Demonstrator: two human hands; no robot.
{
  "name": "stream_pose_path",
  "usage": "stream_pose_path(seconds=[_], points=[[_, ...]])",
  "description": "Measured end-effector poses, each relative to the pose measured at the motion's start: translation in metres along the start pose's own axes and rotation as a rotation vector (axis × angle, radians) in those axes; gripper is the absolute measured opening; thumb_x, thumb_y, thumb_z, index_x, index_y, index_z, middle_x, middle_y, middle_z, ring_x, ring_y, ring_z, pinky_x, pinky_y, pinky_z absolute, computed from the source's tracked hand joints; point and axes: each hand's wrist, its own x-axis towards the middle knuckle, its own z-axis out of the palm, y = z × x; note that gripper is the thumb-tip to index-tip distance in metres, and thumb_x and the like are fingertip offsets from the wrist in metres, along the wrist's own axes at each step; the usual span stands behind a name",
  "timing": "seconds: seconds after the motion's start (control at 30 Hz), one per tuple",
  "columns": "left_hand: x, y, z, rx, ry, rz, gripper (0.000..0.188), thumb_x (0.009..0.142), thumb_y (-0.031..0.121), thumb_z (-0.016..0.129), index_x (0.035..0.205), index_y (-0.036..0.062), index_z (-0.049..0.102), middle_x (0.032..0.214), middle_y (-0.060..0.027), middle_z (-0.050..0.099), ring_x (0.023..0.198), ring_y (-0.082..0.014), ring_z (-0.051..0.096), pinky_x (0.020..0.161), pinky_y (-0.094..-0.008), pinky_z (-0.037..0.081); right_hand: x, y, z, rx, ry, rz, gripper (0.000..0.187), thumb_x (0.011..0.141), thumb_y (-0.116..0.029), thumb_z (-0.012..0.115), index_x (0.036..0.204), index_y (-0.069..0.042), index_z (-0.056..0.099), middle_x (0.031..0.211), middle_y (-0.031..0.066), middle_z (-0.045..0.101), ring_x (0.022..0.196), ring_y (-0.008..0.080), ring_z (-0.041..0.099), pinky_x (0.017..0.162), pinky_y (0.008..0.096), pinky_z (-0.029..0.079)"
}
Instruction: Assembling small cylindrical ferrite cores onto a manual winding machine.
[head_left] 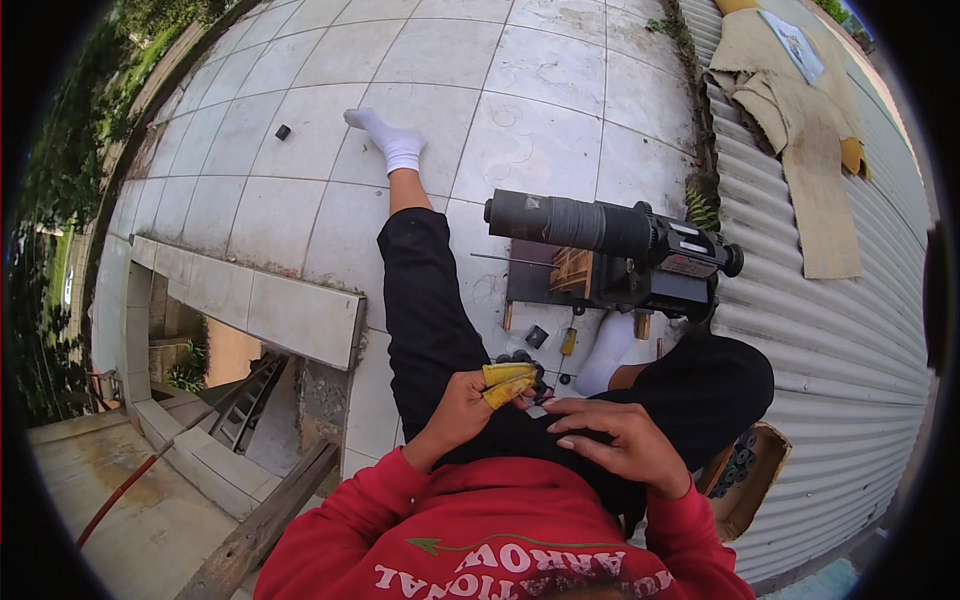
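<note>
My left hand is in front of my lap with its fingers curled and closed; yellow coverings wrap some of them. What it holds, if anything, is hidden behind those fingers. Close by on the right, my right hand has its fingers stretched out towards the left fingertips, and nothing shows in its grip. Just beyond the left hand lie several small dark round pieces, partly covered by it. A motorised machine with a long grey roller stands on the tiles between my legs.
Small dark blocks and a yellow-handled tool lie near the machine. A cardboard box of dark ring-like pieces sits at my right. Corrugated roofing borders the right side; on the left is a tiled-edged opening with a ladder below.
</note>
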Motion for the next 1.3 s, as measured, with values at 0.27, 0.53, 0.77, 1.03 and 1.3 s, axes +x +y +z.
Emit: stream_pose_path(seconds=[0.27,0.53,0.77,1.03,1.3], points=[[-0.006,-0.016,-0.003,0.314,-0.001,0.076,0.024,0.107,0.009,0.069,0.124,-0.0060,0.077,0.108,-0.0135,0.083,0.096,-0.0167,0.079,0.090,-0.0300,0.061,-0.037,0.010,-0.119,-0.238,1.038,-0.132,0.022,0.111,-0.002,0.056,0.126,0.003,0.071,0.115,0.0165,0.078,0.107,0.0228,0.075,0.100,0.0357,0.057],[-0.013,-0.050,-0.010,0.835,-0.013,0.176,0.009,0.093,0.002,0.070,0.086,-0.0020,0.070,0.090,-0.0224,0.076,0.087,-0.0409,0.077,0.076,-0.0466,0.061,-0.017,0.031,-0.134,-0.864,0.635,0.092,0.058,0.092,0.005,0.064,0.150,-0.006,0.064,0.158,0.0197,0.059,0.148,0.0402,0.053,0.125,0.0463,0.041],[-0.005,-0.060,-0.008,1.116,-0.087,0.167,0.007,0.087,0.003,0.067,0.090,0.0001,0.073,0.091,-0.0220,0.075,0.087,-0.0426,0.075,0.079,-0.0513,0.061,-0.009,0.037,-0.143,-0.950,0.622,0.144,0.054,0.094,0.001,0.069,0.147,-0.003,0.065,0.152,0.0193,0.063,0.143,0.0408,0.057,0.120,0.0471,0.045],[-0.001,-0.065,-0.012,1.148,-0.124,0.148,0.010,0.092,0.009,0.066,0.092,0.0019,0.073,0.091,-0.0205,0.076,0.087,-0.0418,0.076,0.078,-0.0516,0.061,0.014,0.058,-0.169,-1.096,0.427,-0.009,0.047,0.087,0.007,0.066,0.135,0.003,0.066,0.117,0.0264,0.069,0.111,0.0476,0.065,0.099,0.0530,0.053],[0.000,-0.074,-0.018,1.124,-0.061,0.158,0.006,0.089,0.006,0.069,0.089,0.0004,0.072,0.089,-0.0225,0.075,0.087,-0.0432,0.075,0.077,-0.0513,0.060,0.021,0.069,-0.179,-1.116,0.439,0.143,0.027,0.083,0.004,0.067,0.109,-0.001,0.069,0.092,0.0246,0.071,0.094,0.0483,0.068,0.082,0.0558,0.053]])
